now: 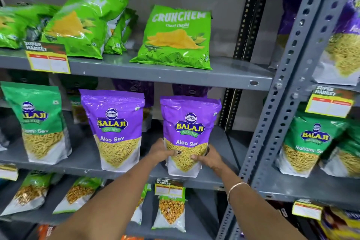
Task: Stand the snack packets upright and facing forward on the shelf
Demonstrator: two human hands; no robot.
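Two purple packets (190, 134) stand at the shelf's (136, 173) front edge. The left hand (162, 152) and right hand (207, 157) squeeze one between them.

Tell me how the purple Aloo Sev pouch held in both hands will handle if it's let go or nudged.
The Aloo Sev pouch stands on a gusseted base, bulging low, so it probably stays upright if released. Its tall, thinner top may tip back under a push. The glossy film looks slippery, which may be why the left hand and right hand clasp its lower sides.
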